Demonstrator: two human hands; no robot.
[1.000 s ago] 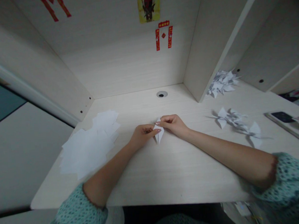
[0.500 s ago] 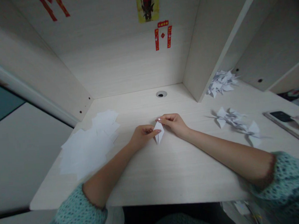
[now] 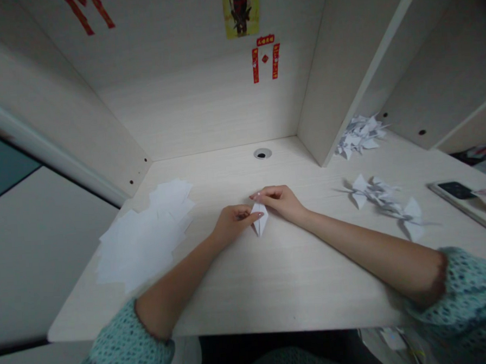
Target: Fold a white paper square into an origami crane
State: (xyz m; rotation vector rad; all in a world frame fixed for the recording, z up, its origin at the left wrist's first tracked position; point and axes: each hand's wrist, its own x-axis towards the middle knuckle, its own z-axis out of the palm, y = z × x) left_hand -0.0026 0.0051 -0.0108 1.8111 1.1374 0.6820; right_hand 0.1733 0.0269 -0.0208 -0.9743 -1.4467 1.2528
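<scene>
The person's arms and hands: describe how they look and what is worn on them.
The left sleeve and right sleeve are teal, in an openwork knit full of small holes, and stop well short of the wrists. The left hand and right hand wear no gloves; no watch or bracelet shows.

The left arm [image 3: 178, 277] and the right arm [image 3: 369, 251] reached in from both sides to the middle. The left hand [image 3: 232, 221] pinched, its thumb [image 3: 250, 220] on top and its fingers [image 3: 241, 208] curled. The right hand [image 3: 280, 200] pinched too, close by and a bit farther out, its fingers bent.
</scene>
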